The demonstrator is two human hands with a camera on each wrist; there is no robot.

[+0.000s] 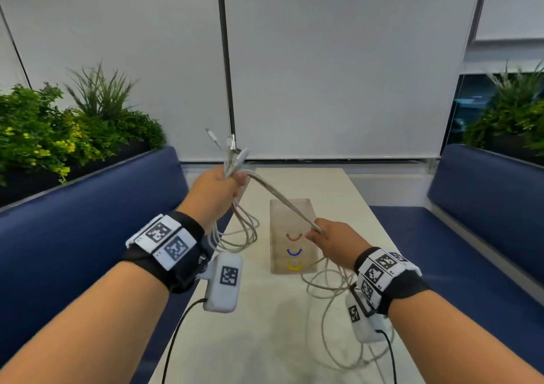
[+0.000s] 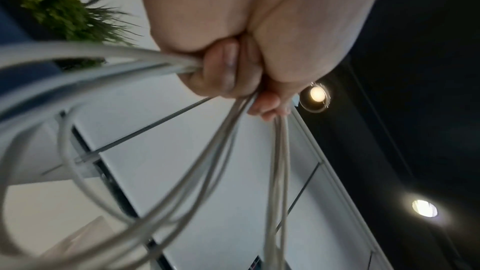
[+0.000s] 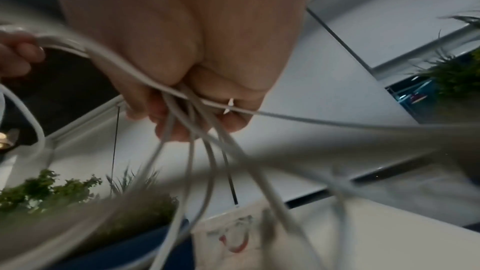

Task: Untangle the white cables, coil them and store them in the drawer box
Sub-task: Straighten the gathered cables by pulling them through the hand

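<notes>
Several white cables (image 1: 279, 196) stretch between both hands above the table. My left hand (image 1: 219, 187) is raised and grips the bundle in a fist, with the plug ends (image 1: 232, 145) sticking up above it; loops (image 1: 238, 236) hang below it. In the left wrist view the curled fingers (image 2: 226, 70) clamp the cables (image 2: 202, 163). My right hand (image 1: 326, 236), lower and nearer, pinches the same strands (image 3: 189, 151) between curled fingers (image 3: 166, 122). More cable (image 1: 332, 289) lies loose on the table under it. The translucent drawer box (image 1: 293, 236) stands between the hands, with red, blue and yellow handles.
The pale table (image 1: 265, 324) runs away from me, with blue bench seats (image 1: 73, 236) on both sides. Planters with green plants (image 1: 59, 127) sit behind each bench. White blinds (image 1: 323, 74) close off the far end.
</notes>
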